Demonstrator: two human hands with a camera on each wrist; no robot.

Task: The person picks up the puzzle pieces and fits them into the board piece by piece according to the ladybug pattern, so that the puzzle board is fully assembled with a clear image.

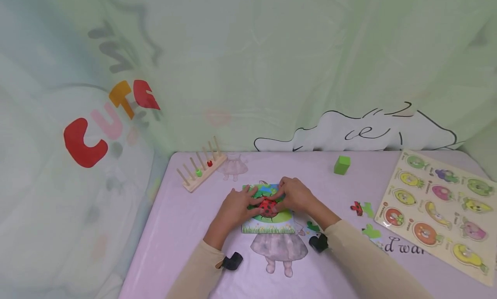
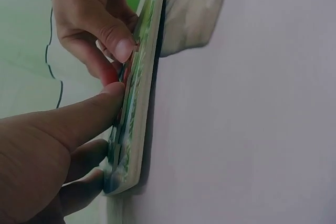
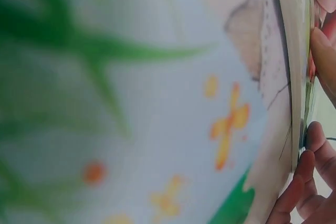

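Note:
A small ladybug jigsaw puzzle (image 1: 268, 228) lies in a flat board with a printed grass border. My left hand (image 1: 237, 206) rests over its left side, fingers spread and extended, thumb touching the red ladybug picture (image 1: 267, 207). From the right, my right hand (image 1: 297, 195) bends its thumb and index finger onto the ladybug and pinches at a puzzle piece there; the fingertips partly cover that piece. In the left wrist view the board (image 2: 137, 140) shows nearly edge-on, with both thumbs on its face. The right wrist view catches fingers (image 3: 299, 192) by the board's edge.
Loose puzzle pieces lie to the right, including a red spotted one (image 1: 356, 208) and a green one (image 1: 372, 231). Further right is a wooden fruit-and-vegetable board (image 1: 421, 217). A green block (image 1: 342, 165) stands behind. A pegged wooden rack (image 1: 206, 171) with beads sits back left.

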